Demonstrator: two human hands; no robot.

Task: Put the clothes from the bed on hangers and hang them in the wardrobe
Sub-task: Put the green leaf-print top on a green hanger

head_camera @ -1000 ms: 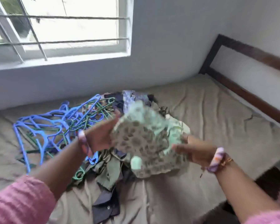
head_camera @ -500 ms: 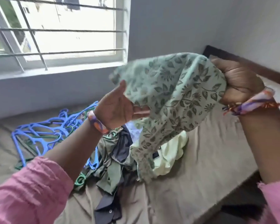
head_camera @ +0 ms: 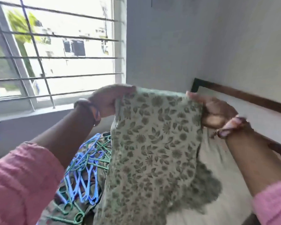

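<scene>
We see left hand [head_camera: 107,101] & right hand [head_camera: 214,111] pinch garment [head_camera: 154,143] top edge; cloth hangs below grip; hangers [head_camera: 86,172] nearer left.

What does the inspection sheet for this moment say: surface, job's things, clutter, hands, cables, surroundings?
Surface: bed with a beige sheet, wrinkled.
Job's things: green leaf-print garment held up by its top edge, hanging over the bed; blue and green hangers heaped on the bed to its left, not yet used.
Clutter: nothing seen.
Hands: left hand and right hand each grip a top corner of the garment.
Cables: nothing seen.
Surroundings: barred window; grey wall; dark wooden headboard. No wardrobe in view.
</scene>
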